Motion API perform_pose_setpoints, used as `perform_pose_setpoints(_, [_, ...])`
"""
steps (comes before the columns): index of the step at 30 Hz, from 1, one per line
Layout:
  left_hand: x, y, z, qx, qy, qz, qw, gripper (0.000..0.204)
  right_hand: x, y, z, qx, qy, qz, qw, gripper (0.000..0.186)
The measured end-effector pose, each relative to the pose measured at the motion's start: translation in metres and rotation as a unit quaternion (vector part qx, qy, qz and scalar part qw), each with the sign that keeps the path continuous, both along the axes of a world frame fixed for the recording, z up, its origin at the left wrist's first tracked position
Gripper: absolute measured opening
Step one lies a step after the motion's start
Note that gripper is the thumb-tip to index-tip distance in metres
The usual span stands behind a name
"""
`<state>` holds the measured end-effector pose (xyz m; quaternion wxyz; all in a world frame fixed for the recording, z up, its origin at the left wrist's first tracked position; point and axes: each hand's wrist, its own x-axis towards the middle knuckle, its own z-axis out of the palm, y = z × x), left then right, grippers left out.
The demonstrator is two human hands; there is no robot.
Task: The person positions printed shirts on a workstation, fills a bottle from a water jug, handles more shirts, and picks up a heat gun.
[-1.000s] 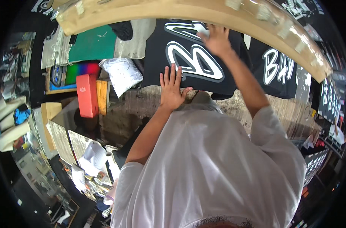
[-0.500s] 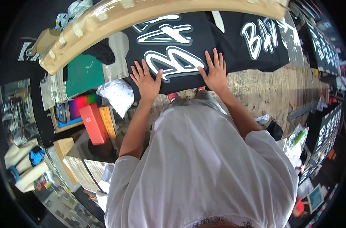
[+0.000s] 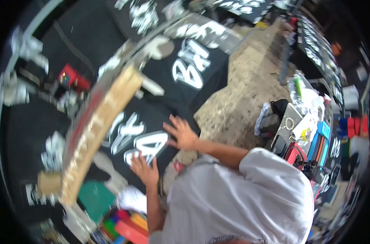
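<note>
Black cloth (image 3: 154, 124): we judge light, even palms best, easing creases outward; it lies beneath both hands.
White lettering (image 3: 146, 147): between our hands, by the left fingertips.
Left hand (image 3: 146, 171): fingers spread, gripping nothing.
Right hand (image 3: 182, 135): spread, empty; pressure we cannot tell.
Cardboard strip (image 3: 98, 138): beyond our left hand.

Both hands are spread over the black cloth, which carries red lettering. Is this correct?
The lettering is white, not red, as the head view shows. The left hand and right hand are indeed spread over the black cloth.
</note>
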<state>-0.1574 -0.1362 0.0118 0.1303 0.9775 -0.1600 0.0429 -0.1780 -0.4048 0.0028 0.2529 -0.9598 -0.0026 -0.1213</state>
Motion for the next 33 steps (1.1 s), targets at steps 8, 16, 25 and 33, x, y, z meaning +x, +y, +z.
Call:
perform_pose_setpoints(8, [0.023, 0.33, -0.076, -0.034, -0.112, 0.377, 0.919, 0.087, 0.068, -0.145, 0.048, 0.042, -0.125, -0.282, 0.95, 0.057])
perform_pose_setpoints(16, [0.041, 0.333, 0.175, -0.525, -0.217, 0.231, 0.79, 0.063, 0.135, -0.089, 0.494, -0.004, -0.627, 0.05, 0.778, 0.025])
perform_pose_setpoints(25, [-0.015, 0.125, 0.372, -0.491, -0.283, -0.014, 0.824, 0.05, 0.287, 0.096, 0.63, -0.156, -0.566, 0.153, 0.795, 0.068])
perform_pose_setpoints(33, [-0.031, 0.09, 0.407, -0.466, -0.241, -0.108, 0.844, 0.052, 0.201, 0.123, 0.594, -0.143, -0.381, 0.206, 0.89, 0.084])
